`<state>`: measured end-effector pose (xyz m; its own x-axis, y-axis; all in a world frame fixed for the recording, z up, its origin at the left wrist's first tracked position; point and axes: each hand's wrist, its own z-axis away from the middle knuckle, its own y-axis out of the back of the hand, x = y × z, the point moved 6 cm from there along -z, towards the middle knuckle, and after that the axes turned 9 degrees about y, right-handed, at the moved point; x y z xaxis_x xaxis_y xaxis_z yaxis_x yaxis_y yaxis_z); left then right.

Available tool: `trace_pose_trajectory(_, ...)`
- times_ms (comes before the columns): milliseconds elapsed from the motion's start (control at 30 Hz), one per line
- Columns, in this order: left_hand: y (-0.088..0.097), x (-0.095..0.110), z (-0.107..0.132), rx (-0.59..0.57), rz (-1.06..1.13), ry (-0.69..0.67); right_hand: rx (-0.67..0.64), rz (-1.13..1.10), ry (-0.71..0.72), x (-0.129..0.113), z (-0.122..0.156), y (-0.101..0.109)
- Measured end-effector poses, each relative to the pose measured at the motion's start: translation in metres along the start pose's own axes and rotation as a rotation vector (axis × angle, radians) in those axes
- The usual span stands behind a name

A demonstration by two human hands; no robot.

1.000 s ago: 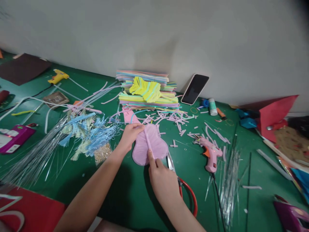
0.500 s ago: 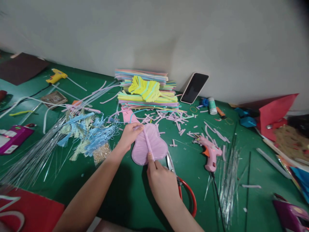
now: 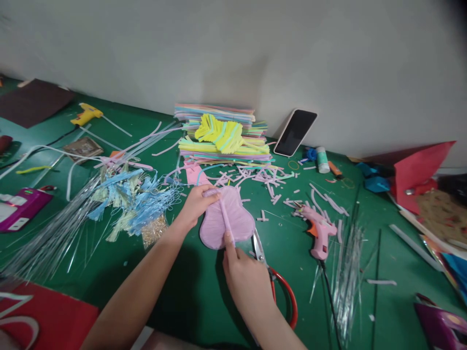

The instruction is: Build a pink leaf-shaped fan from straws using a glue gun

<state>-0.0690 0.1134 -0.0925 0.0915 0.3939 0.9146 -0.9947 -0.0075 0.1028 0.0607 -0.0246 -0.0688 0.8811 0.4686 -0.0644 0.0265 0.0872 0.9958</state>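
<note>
A lilac lobed piece (image 3: 242, 221), its surface faintly ribbed, lies in front of me with a narrow lilac strip (image 3: 225, 218) running down its middle. My left hand (image 3: 199, 204) pinches the top edge of the piece by the strip's upper end. At the lower end, the index finger of my right hand (image 3: 246, 277) presses on the strip; its other fingers are curled, partly out of sight. Red-handled scissors (image 3: 284, 287) lie half under my right hand and wrist.
Bundles of coloured strips (image 3: 226, 155) carry a yellow leaf-like piece (image 3: 221, 133) at the back. Lilac scraps lie before them. A phone (image 3: 295, 132) leans on the wall. Right is a pink glue gun (image 3: 319, 231); left are blue tassels (image 3: 146, 199) and a yellow glue gun (image 3: 86, 114).
Both hands stay in nearly the same places on the lilac piece. The whole view has shifted very slightly; nothing has been let go or picked up.
</note>
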Motion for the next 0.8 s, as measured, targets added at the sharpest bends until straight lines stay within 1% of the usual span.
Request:
trace_pose_trajectory(267, -0.001, -0.001, 0.0, 0.009, 0.029, 0.017, 0.065, 0.044, 0.013, -0.001, 0.012, 0.002)
trace_pose_trajectory(367, -0.001, 0.0, 0.0, 0.008, 0.022, 0.004, 0.107, -0.007, 0.006, 0.001, 0.01, 0.009)
trace_pose_trajectory(467, -0.001, 0.002, 0.001, 0.012, 0.009, -0.017, 0.198, -0.133, -0.027, 0.013, 0.0, 0.023)
trace_pose_trajectory(533, -0.002, 0.003, 0.002, 0.013, 0.001, -0.034, 0.266, -0.212, -0.05, 0.023, -0.012, 0.032)
trace_pose_trajectory(600, -0.003, 0.005, 0.004, 0.01, -0.008, -0.052, 0.303, -0.264, -0.065, 0.031, -0.026, 0.038)
trace_pose_trajectory(633, -0.003, 0.006, 0.004, 0.007, -0.012, -0.059, 0.302, -0.278, -0.068, 0.034, -0.033, 0.039)
trace_pose_trajectory(700, -0.004, 0.006, 0.005, 0.002, -0.021, -0.067, 0.256, -0.283, -0.068, 0.036, -0.046, 0.037)
trace_pose_trajectory(800, -0.003, 0.006, 0.005, 0.0, -0.03, -0.064, 0.185, -0.303, -0.059, 0.037, -0.056, 0.034)
